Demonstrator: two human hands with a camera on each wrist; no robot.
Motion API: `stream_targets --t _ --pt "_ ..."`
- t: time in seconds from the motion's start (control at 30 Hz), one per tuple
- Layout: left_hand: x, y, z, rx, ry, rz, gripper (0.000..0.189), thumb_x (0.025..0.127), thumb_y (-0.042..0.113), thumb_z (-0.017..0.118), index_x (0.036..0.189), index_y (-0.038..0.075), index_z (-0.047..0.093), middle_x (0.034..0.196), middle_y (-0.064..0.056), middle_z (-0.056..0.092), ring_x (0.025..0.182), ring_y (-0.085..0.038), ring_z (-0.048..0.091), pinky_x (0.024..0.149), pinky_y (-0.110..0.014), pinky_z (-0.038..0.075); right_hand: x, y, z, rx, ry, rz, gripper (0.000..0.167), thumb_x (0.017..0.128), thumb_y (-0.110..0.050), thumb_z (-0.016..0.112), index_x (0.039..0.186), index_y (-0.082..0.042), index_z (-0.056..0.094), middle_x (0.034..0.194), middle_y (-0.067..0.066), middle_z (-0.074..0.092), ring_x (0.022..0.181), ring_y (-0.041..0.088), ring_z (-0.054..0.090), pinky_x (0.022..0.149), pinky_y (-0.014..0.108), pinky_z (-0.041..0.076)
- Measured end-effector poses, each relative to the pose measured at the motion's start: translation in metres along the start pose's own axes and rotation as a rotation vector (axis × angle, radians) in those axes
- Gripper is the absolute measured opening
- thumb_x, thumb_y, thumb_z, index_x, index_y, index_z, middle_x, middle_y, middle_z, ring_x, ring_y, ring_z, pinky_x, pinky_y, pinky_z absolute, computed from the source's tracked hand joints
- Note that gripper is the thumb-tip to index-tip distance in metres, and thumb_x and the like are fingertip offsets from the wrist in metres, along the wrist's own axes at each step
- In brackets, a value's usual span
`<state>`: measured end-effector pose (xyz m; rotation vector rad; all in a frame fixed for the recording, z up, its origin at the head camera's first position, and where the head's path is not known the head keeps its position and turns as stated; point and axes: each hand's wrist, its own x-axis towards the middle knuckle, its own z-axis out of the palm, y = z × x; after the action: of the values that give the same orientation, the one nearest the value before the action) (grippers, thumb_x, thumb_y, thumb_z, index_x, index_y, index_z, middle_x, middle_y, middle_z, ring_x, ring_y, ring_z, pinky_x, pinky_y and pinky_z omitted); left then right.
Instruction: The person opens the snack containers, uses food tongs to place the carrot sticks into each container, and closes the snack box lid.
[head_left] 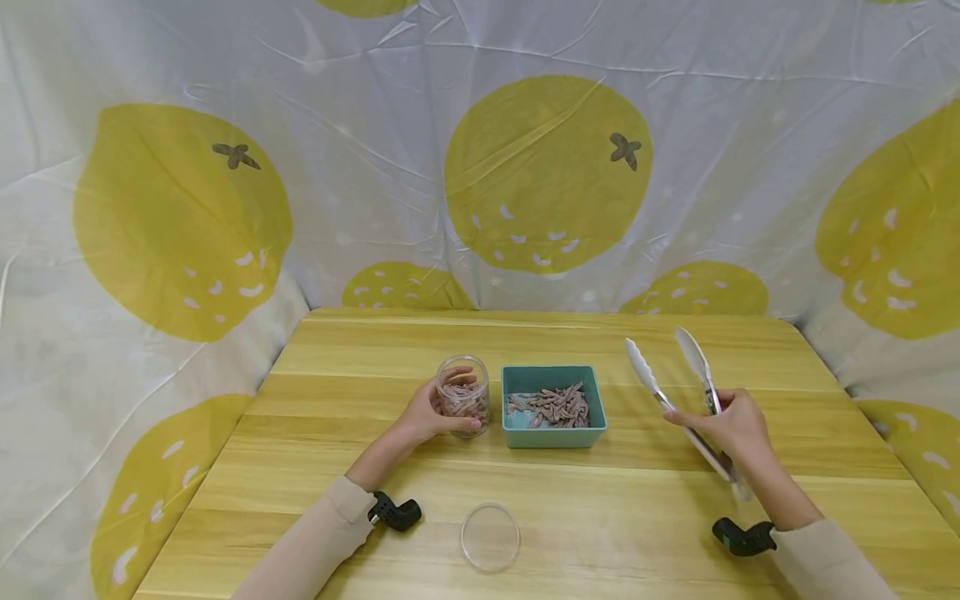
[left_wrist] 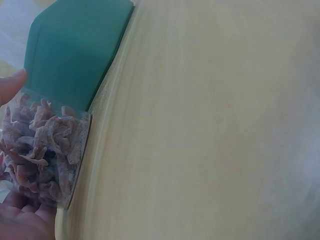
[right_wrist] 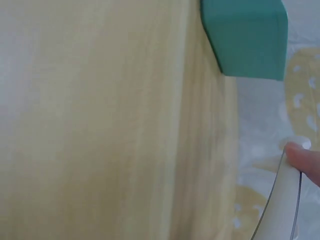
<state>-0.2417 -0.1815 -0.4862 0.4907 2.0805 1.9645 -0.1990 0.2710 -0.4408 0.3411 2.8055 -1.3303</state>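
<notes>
A clear jar (head_left: 472, 398) without its lid stands on the table, partly filled with pinkish-brown dried strips (left_wrist: 42, 145). My left hand (head_left: 427, 414) grips it from the left side, thumb in front and fingers behind. Right beside the jar sits a teal rectangular box (head_left: 553, 438) with more of the strips (head_left: 558, 407) lying in it. To the right of the box, my right hand (head_left: 738, 429) holds a pair of tongs (head_left: 705, 371), whose two arms are spread apart and point away from me. In the right wrist view, my thumb lies on one tong arm (right_wrist: 282, 205).
A clear round lid (head_left: 490, 537) lies flat on the wooden table (head_left: 615, 533) nearer to me, below the jar and box. Behind the table and at its sides hangs a pale cloth (head_left: 375, 167) printed with yellow fruit.
</notes>
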Motion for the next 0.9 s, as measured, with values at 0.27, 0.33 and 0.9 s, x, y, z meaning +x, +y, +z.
stream_targets --t 0.27,0.33,0.9 --pt "0.0 -0.001 -0.001 -0.004 -0.008 0.004 0.083 0.076 -0.009 0.082 0.148 0.003 0.041 0.146 -0.017 0.049 0.131 -0.029 0.048 0.099 -0.024 0.046 0.005 0.014 0.002 0.076 0.017 0.096 0.062 0.071 -0.039 0.091 0.071 -0.011 0.036 0.058 -0.005 0.03 0.048 0.012 0.035 0.042 0.03 0.037" --pt "0.001 -0.001 -0.001 -0.005 -0.01 0.005 0.083 0.076 -0.009 0.082 0.148 0.003 0.041 0.146 -0.017 0.049 0.131 -0.028 0.048 0.098 -0.024 0.046 0.006 0.017 0.002 0.078 0.023 0.11 0.062 0.071 -0.04 0.091 0.072 -0.009 0.037 0.06 -0.004 0.03 0.051 0.013 0.036 0.043 0.03 0.037" --pt "0.001 0.0 0.0 0.005 -0.004 -0.003 0.083 0.076 -0.008 0.082 0.148 0.005 0.041 0.146 -0.017 0.049 0.131 -0.028 0.048 0.098 -0.024 0.046 0.009 0.027 0.008 0.05 0.054 0.144 0.061 0.072 -0.039 0.09 0.077 -0.004 0.041 0.062 -0.001 0.033 0.049 0.014 0.04 0.042 0.032 0.042"
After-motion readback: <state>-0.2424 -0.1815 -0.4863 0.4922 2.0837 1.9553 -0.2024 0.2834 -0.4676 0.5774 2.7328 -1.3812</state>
